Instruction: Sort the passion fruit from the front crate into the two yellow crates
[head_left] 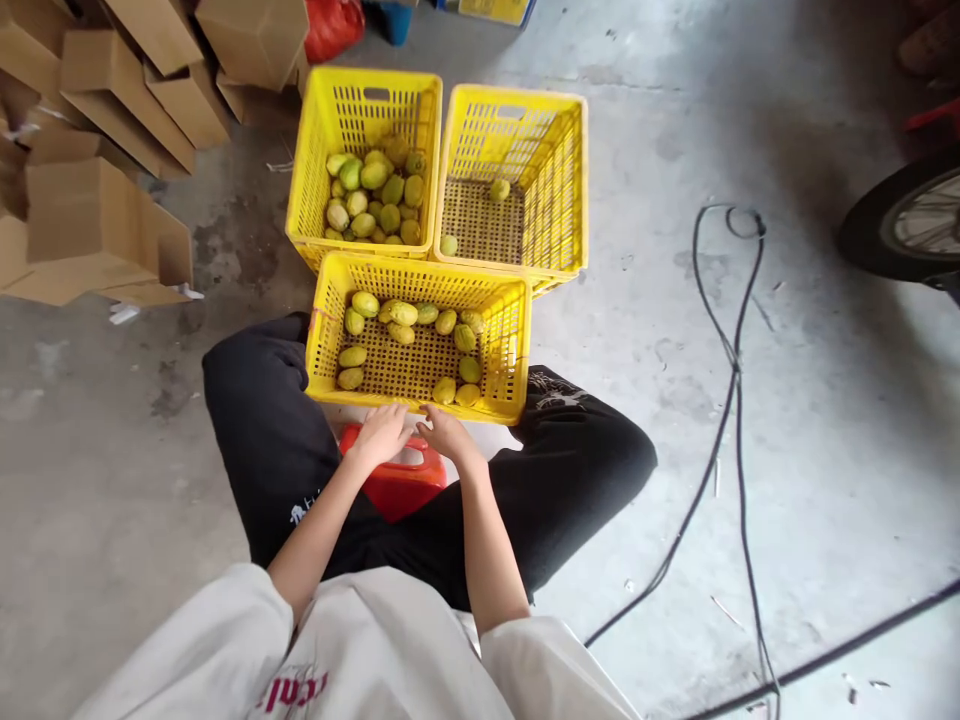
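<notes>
My left hand is at the near rim of the front yellow crate, fingers stretched out and nothing in them. Beside it my right hand points toward the same rim, its fingers also extended and holding nothing. Whether either hand touches the rim, I cannot tell. Inside this crate, several oval yellow-green fruits lie along the far side and in the near corners, around the bare slotted bottom. Below my hands, between my legs, a red plastic stool is partly covered.
Behind stand two more yellow crates: the left one holds a heap of similar fruits, the right one two. Folded cardboard boxes crowd the left. A black cable and a wheel are on the right.
</notes>
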